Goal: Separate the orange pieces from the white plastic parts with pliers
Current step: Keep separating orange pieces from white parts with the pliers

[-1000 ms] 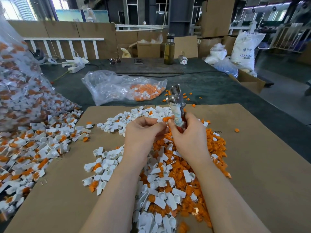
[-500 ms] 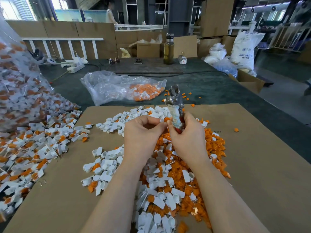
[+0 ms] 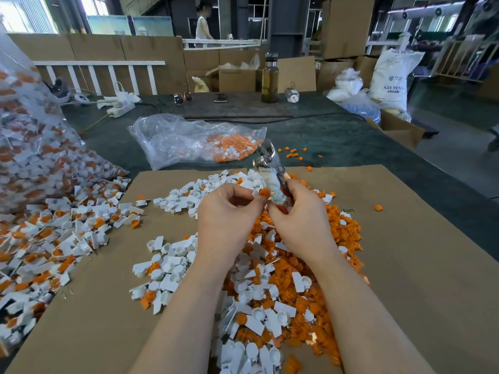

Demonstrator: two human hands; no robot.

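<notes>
2 hands worked over 1 sheet of brown cardboard (image 3: 405,265): the left hand (image 3: 226,211) pinched 1 white part with an orange piece (image 3: 261,192) between curled fingertips, and the right hand (image 3: 302,220) was curled round the wrapped handles of 1 pair of pliers (image 3: 270,168), whose metal head pointed up and away; how wide its tip stood could not be told. Below the wrists lay 1 mixed heap of white parts and orange pieces (image 3: 270,287), too many to count, with 1 clear bag (image 3: 194,141) beyond and 1 fuller bag (image 3: 29,147) spilling at the left. The cardboard covered a dark green table (image 3: 351,141) in a warehouse with cartons, 1 bottle (image 3: 270,79) and 1 white sack (image 3: 388,76). Compared with 0.5 s before, the hands sat nearly unchanged, the pliers leaning slightly more to the left.
</notes>
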